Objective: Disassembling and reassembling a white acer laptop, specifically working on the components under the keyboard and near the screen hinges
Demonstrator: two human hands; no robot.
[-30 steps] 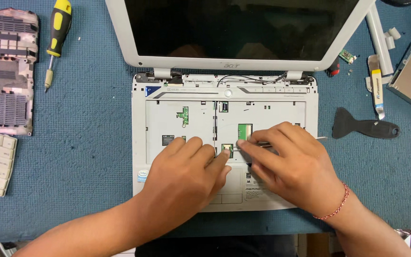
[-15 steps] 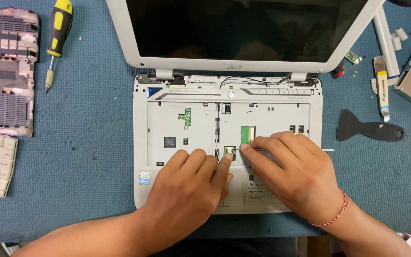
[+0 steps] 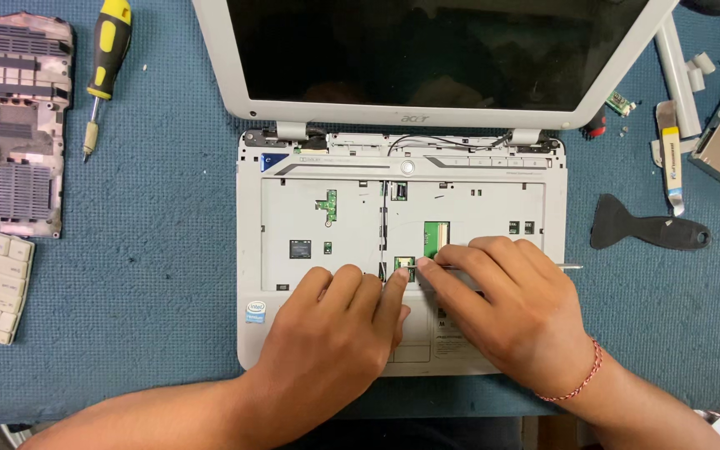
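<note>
While both hands rest on one white laptop (image 3: 402, 250) (keyboard off), the left hand (image 3: 335, 333) lies flat, fingers loosely together, holding nothing. The right hand (image 3: 510, 308) pinches a thin metal tool (image 3: 570, 267) at a small green connector (image 3: 404, 265). One square blue sticker (image 3: 256, 312) sits at the front-left corner; one screwdriver (image 3: 103, 62) lies apart.

Left hand (image 3: 335, 333): index fingertip shifted from just left of the small green connector (image 3: 404, 265) to touching its lower edge. Right hand (image 3: 506, 312): drawn slightly lower on the white laptop (image 3: 310, 217); thin metal tool (image 3: 571, 267) tip now protrudes beyond its knuckles.
</note>
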